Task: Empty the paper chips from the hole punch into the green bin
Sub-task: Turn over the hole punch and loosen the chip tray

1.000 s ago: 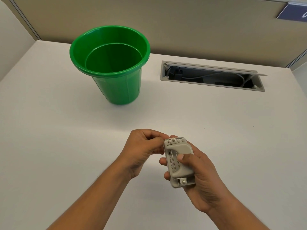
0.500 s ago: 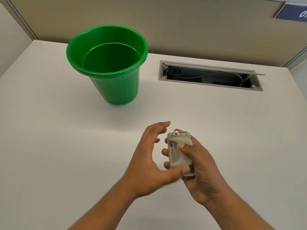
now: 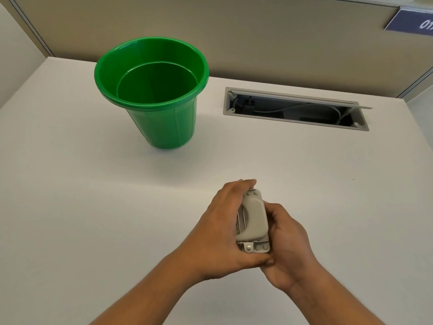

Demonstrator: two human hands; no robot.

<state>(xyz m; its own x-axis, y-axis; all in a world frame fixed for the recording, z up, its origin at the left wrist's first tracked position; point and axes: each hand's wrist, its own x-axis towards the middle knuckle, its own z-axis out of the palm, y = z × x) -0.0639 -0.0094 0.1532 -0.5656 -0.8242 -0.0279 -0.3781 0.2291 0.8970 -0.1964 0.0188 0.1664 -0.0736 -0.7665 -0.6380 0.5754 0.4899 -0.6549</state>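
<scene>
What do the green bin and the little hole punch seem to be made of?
The green bin looks like glossy moulded plastic: even colour, bright highlights on its rolled rim. The hole punch, held between both hands, seems to have a matte grey plastic lever, smooth and rounded, over shiny metal parts: silvery rails and a rivet show near its end. Its base is hidden by the fingers, so I cannot judge that.
</scene>
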